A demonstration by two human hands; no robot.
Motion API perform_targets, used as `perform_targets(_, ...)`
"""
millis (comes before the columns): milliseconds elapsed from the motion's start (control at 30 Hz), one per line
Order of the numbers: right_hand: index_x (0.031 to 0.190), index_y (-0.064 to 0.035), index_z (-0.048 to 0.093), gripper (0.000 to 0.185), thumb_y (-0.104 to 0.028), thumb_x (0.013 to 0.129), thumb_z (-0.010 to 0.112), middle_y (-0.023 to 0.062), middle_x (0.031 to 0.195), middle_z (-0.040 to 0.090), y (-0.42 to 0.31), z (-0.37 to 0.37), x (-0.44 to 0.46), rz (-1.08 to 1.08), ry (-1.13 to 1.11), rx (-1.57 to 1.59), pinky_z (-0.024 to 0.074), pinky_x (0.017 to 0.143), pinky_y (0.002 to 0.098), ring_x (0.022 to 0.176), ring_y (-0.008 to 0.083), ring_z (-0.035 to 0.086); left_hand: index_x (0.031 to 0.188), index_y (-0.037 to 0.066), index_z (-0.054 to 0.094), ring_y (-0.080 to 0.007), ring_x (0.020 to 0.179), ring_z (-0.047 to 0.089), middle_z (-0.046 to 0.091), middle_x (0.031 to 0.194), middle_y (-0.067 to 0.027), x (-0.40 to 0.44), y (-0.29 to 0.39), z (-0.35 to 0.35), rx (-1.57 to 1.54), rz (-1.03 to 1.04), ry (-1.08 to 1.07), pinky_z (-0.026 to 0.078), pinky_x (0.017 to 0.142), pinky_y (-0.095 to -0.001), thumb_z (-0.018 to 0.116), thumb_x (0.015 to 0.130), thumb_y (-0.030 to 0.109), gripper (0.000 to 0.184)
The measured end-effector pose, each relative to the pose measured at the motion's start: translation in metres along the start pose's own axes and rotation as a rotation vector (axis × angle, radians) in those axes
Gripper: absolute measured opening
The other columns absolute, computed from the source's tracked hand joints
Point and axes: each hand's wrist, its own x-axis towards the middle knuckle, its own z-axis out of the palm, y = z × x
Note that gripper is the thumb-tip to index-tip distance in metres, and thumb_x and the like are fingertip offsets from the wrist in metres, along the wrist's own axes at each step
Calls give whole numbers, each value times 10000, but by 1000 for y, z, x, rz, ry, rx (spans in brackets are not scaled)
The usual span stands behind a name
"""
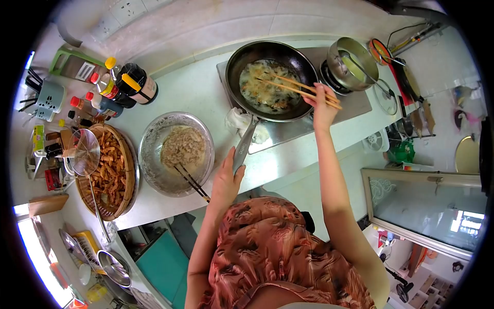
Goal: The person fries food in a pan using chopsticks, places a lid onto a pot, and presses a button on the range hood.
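Observation:
My right hand (322,107) is closed around a pair of long wooden chopsticks (293,86), whose tips reach into the frying pan (304,64). Pale battered pieces (265,77) bubble in oil inside the dark pan. The pan's grey handle (245,141) points toward me, its end between the thumb and fingers of my left hand (225,181). Left of the pan stands a metal bowl (148,154) of wet, batter-coated pieces (184,147). Dark chopsticks (191,181) lean in that bowl, close to my left wrist.
A wicker basket (128,175) of browned fried pieces (108,165) stands at the left, a skimmer (85,152) across its edge. Behind it are several sauce bottles (136,85). On the right burner sits a metal pot (347,72) with a ladle. Crumpled plastic (238,121) lies beside the pan.

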Motion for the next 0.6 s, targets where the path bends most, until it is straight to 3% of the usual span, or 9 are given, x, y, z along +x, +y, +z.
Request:
perform_targets(233, 958, 61, 607, 221, -154, 932, 561, 129, 916, 638, 24, 31, -6, -41, -1, -6, 584, 594, 259, 732, 188, 665, 1367, 4, 354, -433, 1042, 545, 520, 1195, -286, 0, 0, -1, 16, 4, -4, 451, 862, -425, 574, 897, 166, 544)
perform_targets(600, 1023, 69, 540, 270, -178, 921, 577, 151, 980, 610, 2, 0, -18, 117, 152, 117, 614, 674, 341, 788, 281, 677, 1380, 6, 324, -445, 1062, 528, 498, 1233, -282, 1, 1, -3, -11, -18, -53, 446, 871, -441, 552, 905, 168, 552)
